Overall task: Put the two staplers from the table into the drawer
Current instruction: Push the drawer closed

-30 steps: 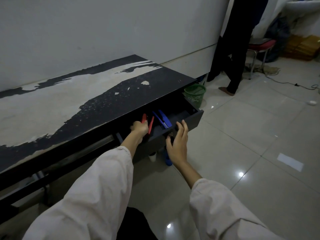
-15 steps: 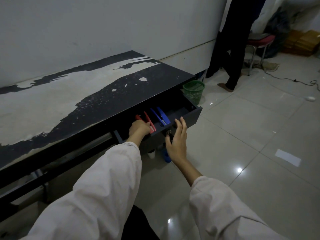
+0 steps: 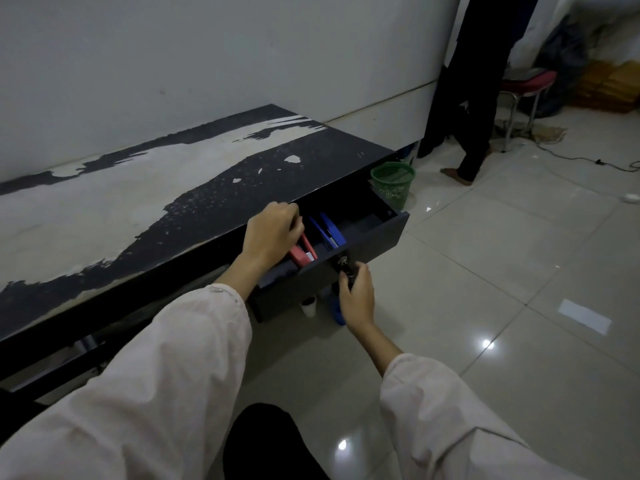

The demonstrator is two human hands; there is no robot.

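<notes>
Two staplers lie side by side inside the open drawer (image 3: 377,233) of a worn black table (image 3: 104,209): a red stapler (image 3: 304,252) toward the left and a blue stapler (image 3: 330,230) just to its right, both running front to back. The left hand (image 3: 272,233) hangs over the drawer's left end with fingers curled loosely downward above the red stapler, covering its far end; whether the fingertips touch it cannot be told. The right hand (image 3: 356,292) is at the drawer's dark front panel, fingers bent and pinched around the small lock (image 3: 343,262) set in the middle of that panel. Both arms wear pale, loose sleeves (image 3: 173,368) that reach in from the bottom of the frame. The rest of the drawer, to the right of the blue stapler, shows only its dark floor. The tabletop's black coating is peeled away across a broad pale patch running along the white wall (image 3: 207,64). On the glossy tiled floor (image 3: 502,271) beyond the table's right end stands a green mesh basket (image 3: 393,181), and past it are the dark-trousered legs of a standing person (image 3: 467,98) beside a red-seated stool (image 3: 526,84). Under the drawer, a small white cup (image 3: 308,306) and a blue object (image 3: 336,311) sit on the floor
</notes>
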